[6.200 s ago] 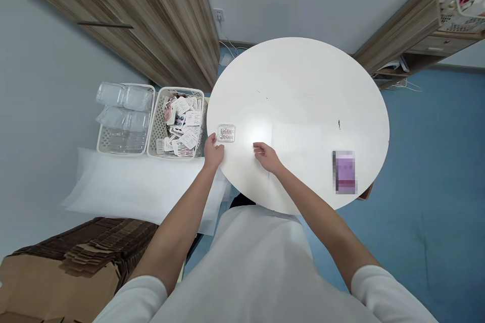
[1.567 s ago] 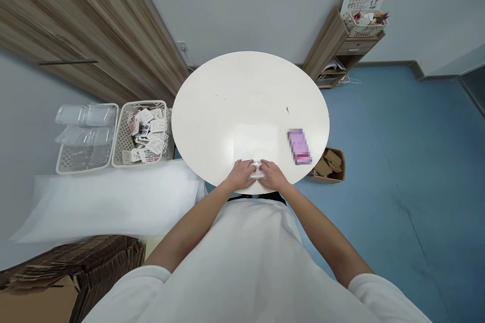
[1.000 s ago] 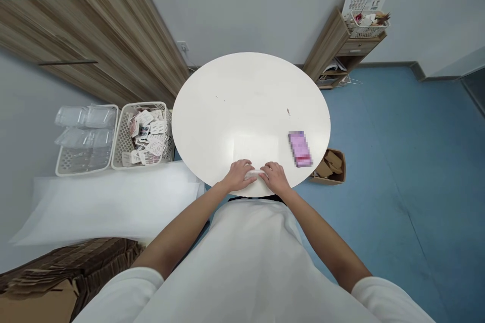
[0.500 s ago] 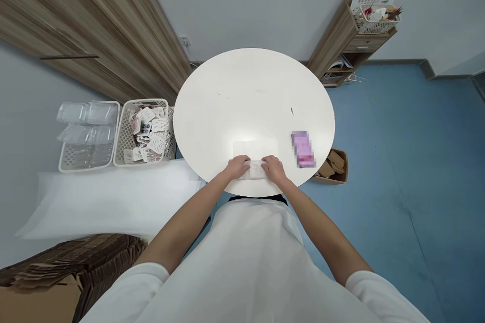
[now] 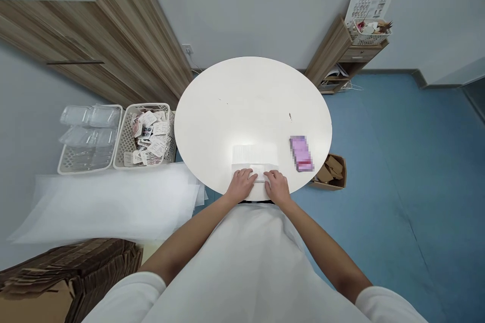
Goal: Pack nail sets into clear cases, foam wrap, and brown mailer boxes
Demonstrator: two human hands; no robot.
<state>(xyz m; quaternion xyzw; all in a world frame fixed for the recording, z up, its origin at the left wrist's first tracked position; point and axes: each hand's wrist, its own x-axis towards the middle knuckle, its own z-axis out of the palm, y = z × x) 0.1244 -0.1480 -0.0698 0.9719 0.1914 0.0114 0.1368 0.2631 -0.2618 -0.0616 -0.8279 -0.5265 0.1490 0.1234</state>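
Note:
Both my hands rest at the near edge of the round white table (image 5: pixel 250 106). A thin white sheet (image 5: pixel 261 193) lies spread under them. My left hand (image 5: pixel 240 185) and my right hand (image 5: pixel 278 187) have bent fingers that press and pinch the sheet's folded top edge (image 5: pixel 258 170), fingertips almost touching. Something small seems wrapped in that fold, but I cannot make it out.
A pink blurred flat object (image 5: pixel 301 153) lies on the table to the right. Left of the table stand a basket of clear cases (image 5: pixel 90 137) and a basket of cards (image 5: pixel 147 136), with white sheets (image 5: pixel 106 204), flattened cardboard (image 5: pixel 68 272) and a floor box (image 5: pixel 330 171) around.
My hands came from the small clear case on the table's left to the near edge, joined over it, and a white sheet is now spread and folded beneath them.

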